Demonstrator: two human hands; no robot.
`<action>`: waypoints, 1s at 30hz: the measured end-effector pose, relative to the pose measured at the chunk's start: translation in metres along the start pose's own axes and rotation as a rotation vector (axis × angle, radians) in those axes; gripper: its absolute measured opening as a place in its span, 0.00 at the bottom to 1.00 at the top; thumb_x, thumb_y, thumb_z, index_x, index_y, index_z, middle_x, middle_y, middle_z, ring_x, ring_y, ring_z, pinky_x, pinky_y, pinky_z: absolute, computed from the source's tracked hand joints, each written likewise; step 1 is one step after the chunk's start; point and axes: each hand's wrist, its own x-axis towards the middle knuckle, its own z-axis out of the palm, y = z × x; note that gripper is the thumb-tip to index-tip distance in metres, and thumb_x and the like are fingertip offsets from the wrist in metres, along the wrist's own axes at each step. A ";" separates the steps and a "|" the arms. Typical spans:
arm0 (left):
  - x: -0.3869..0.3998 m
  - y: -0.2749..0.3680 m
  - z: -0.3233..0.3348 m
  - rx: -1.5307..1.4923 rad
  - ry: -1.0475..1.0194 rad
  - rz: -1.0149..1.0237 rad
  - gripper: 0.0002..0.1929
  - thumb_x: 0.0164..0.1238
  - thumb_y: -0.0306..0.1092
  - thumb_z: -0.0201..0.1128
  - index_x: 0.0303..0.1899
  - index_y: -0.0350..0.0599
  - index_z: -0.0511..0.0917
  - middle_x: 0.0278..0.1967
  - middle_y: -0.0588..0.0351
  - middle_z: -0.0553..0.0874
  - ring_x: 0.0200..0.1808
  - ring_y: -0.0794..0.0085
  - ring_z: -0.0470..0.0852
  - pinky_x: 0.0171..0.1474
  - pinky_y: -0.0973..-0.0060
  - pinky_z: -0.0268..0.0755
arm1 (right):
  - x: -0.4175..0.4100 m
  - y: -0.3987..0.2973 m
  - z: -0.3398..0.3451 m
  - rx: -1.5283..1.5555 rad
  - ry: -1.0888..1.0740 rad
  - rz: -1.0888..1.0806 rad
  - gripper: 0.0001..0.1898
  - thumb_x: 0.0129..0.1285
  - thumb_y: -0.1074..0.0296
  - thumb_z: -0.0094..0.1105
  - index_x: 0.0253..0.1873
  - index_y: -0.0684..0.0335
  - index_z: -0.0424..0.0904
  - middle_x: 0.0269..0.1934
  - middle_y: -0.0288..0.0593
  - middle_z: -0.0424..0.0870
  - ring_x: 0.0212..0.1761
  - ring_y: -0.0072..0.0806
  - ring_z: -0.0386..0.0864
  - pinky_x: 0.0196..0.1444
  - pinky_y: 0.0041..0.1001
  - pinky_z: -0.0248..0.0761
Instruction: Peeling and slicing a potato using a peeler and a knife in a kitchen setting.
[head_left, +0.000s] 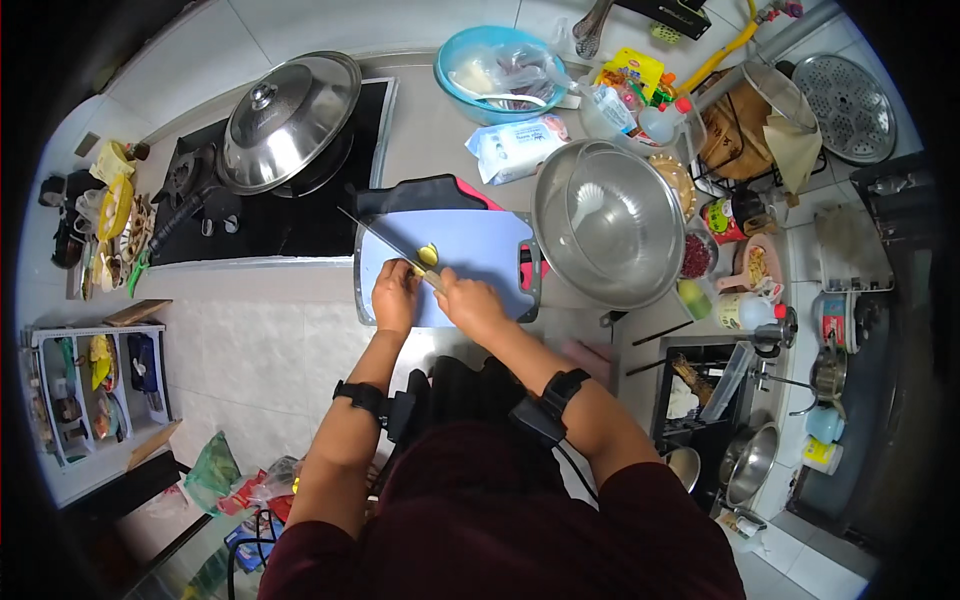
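A light-blue cutting board (480, 244) with a dark rim lies on the counter before me. My right hand (472, 306) grips the pale handle of a kitchen knife (379, 238), whose blade points to the upper left across the board. On the near side of the blade, my left hand (395, 296) has its fingertips curled around a small yellow piece of food, perhaps ginger, mostly covered by the fingers. Just beyond the blade rest a few yellow slices (427, 255) of what looks like the same food.
Right of the board stands a large metal bowl (630, 247). A lidded wok (289, 127) sits on the black cooktop (225, 244) at the left. Behind the board are a wipes pack (517, 148) and a blue basin (450, 64). The sink (660, 412) lies at the lower right.
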 end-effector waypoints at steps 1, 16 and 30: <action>0.000 -0.001 0.001 0.001 0.011 0.007 0.09 0.53 0.23 0.65 0.36 0.41 0.78 0.39 0.51 0.81 0.37 0.54 0.81 0.40 0.66 0.74 | 0.001 -0.001 0.000 -0.019 -0.003 0.000 0.15 0.64 0.58 0.54 0.43 0.65 0.66 0.23 0.53 0.81 0.26 0.52 0.81 0.30 0.48 0.73; -0.002 0.000 0.003 0.028 -0.017 -0.050 0.09 0.52 0.24 0.65 0.37 0.40 0.78 0.40 0.51 0.82 0.38 0.54 0.81 0.42 0.65 0.74 | -0.001 -0.003 -0.002 -0.054 -0.019 0.020 0.15 0.63 0.59 0.55 0.44 0.65 0.68 0.25 0.52 0.83 0.30 0.48 0.83 0.33 0.45 0.76; -0.003 0.006 0.001 0.017 -0.014 -0.023 0.09 0.53 0.25 0.65 0.37 0.40 0.77 0.38 0.51 0.81 0.38 0.55 0.81 0.41 0.66 0.74 | 0.008 0.005 0.027 -0.021 0.080 0.013 0.17 0.62 0.57 0.57 0.45 0.64 0.67 0.24 0.50 0.82 0.26 0.50 0.82 0.29 0.46 0.75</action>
